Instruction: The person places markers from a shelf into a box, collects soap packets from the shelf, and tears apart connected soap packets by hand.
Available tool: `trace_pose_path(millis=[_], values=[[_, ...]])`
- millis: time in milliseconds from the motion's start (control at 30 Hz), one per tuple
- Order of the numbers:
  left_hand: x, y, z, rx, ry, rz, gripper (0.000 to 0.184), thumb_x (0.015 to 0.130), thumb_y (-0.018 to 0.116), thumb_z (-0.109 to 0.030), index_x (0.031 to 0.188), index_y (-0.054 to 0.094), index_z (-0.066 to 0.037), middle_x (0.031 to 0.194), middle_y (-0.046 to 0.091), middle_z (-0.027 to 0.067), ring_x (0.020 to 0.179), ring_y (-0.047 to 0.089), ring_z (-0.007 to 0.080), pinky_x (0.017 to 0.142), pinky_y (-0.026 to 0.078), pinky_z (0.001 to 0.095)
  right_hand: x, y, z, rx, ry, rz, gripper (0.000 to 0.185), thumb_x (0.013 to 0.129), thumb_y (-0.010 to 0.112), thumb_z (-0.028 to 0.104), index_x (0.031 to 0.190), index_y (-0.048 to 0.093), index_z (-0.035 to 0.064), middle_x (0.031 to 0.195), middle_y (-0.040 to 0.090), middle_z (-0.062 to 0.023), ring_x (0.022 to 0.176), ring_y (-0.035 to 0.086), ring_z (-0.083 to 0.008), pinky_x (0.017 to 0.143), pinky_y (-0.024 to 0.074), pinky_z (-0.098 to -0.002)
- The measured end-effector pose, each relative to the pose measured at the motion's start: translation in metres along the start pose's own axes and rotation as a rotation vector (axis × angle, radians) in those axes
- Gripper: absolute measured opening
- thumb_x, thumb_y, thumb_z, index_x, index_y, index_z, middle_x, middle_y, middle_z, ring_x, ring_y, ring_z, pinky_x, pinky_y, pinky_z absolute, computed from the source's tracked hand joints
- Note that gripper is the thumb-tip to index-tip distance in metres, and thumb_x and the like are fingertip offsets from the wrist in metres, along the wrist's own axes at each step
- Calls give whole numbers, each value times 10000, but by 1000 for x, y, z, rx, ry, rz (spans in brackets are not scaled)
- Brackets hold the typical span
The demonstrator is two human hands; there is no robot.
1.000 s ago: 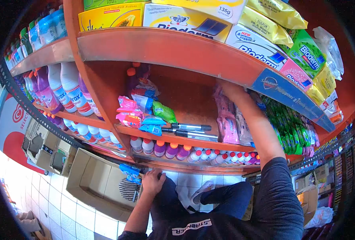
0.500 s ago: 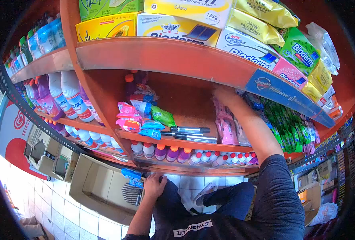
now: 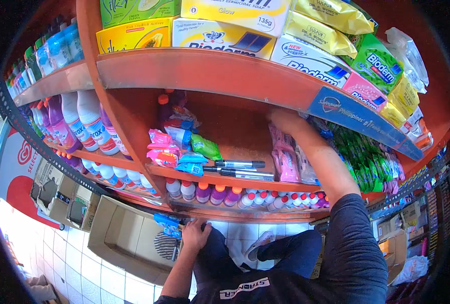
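Observation:
My right hand (image 3: 284, 121) reaches deep into the middle shelf, at the back end of a row of pink packets (image 3: 286, 159). Shade and the shelf above hide its fingers, so I cannot tell whether they grip a packet. Low down, my left hand (image 3: 195, 234) lies on my left knee with its fingers stretched out. Just left of it, a blue packet (image 3: 168, 224) sits at the edge of an open cardboard box (image 3: 118, 228). Left of the pink packets, black-and-clear pen-like items (image 3: 241, 164) lie near the shelf's front edge.
Colourful pouches (image 3: 177, 147) pile up at the shelf's left; green packets (image 3: 366, 157) fill its right. Soap boxes (image 3: 225, 38) crowd the shelf above. White bleach bottles (image 3: 90, 119) stand beyond the upright divider, and small bottles (image 3: 219, 195) line the shelf below.
The view shifts very slightly. My right hand stays at the back of the pink packets, and my left hand keeps its place on my knee.

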State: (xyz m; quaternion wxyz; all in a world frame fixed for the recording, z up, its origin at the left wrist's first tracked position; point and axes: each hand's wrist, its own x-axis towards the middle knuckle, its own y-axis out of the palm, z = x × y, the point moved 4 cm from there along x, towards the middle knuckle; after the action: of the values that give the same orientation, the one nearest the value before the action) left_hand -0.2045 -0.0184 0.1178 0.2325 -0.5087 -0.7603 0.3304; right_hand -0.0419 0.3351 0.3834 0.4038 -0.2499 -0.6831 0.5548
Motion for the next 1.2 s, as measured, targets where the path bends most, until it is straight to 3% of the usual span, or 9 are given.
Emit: trace_pose_path(millis=[133, 367, 467, 600, 700, 867, 1067, 1133, 1200], values=[[1, 2, -1, 6, 4, 15, 339, 797, 589, -385, 979, 657, -108, 969, 662, 111, 954, 599, 335, 840, 443, 453, 2, 12, 14, -12, -66, -79, 429, 888, 486, 377, 1120, 639, 50, 1243, 543, -205, 1218, 444, -359, 1024, 306, -502], [1, 3, 7, -10, -39, 35, 348, 801, 586, -391, 974, 656, -98, 958, 658, 118, 942, 597, 339, 842, 442, 453, -5, 8, 31, -234, -88, 78, 594, 871, 465, 544, 1128, 639, 38, 1235, 555, -198, 1262, 365, -384, 1048, 210, -541], [1, 6, 10, 0, -8, 15, 352, 805, 583, -394, 972, 658, -93, 956, 657, 123, 942, 595, 343, 846, 442, 455, -4, 10, 26, -117, -93, 76, 598, 871, 466, 545, 1148, 630, 40, 1231, 556, -200, 1280, 334, -398, 1050, 185, -557], [2, 2, 5, 5, -23, 21, 350, 805, 584, -395, 961, 663, -91, 954, 655, 124, 940, 595, 340, 845, 442, 454, -14, -13, 39, -59, -77, 42, 614, 805, 648, 375, 1326, 466, 107, 1371, 429, -186, 1291, 364, -358, 1086, 257, -448], [1, 5, 10, 16, -29, 12, 346, 804, 587, -392, 956, 664, -91, 946, 653, 127, 941, 596, 337, 843, 442, 453, -27, -52, 42, 165, -306, -251, 487, 868, 562, 386, 1183, 576, 15, 1239, 549, -191, 1196, 467, -353, 1031, 318, -439], [1, 4, 14, 11, -17, 16, 339, 807, 586, -386, 960, 664, -94, 934, 647, 130, 939, 595, 334, 825, 442, 451, -102, -96, 27, 233, -387, -67, 471, 859, 591, 341, 1188, 566, 5, 1235, 550, -202, 1173, 492, -367, 1000, 372, -427], [-9, -5, -5, 28, 181, -141, 257, 803, 620, -258, 968, 643, -62, 942, 632, 127, 881, 600, 328, 784, 454, 437, -290, -115, 9, 1056, -262, 372, 489, 861, 634, 251, 1268, 523, 4, 1165, 619, -155, 1138, 558, -257, 962, 418, -353], [-16, -15, -36, -168, 225, -105, 235, 790, 631, -174, 988, 632, -49, 958, 631, 134, 881, 605, 322, 774, 470, 421, -350, -65, -16, 1345, 33, 455, 491, 872, 622, 253, 1279, 513, 2, 1182, 618, -135, 1151, 545, -219, 964, 414, -337], [-17, -35, -93, -310, 348, -99, 245, 783, 634, -101, 1019, 620, -36, 977, 630, 140, 887, 614, 304, 764, 486, 396, -399, -25, -24, 1251, 478, 542, 487, 870, 618, 272, 1278, 522, 24, 1159, 628, -142, 1111, 575, -261, 974, 409, -329]])
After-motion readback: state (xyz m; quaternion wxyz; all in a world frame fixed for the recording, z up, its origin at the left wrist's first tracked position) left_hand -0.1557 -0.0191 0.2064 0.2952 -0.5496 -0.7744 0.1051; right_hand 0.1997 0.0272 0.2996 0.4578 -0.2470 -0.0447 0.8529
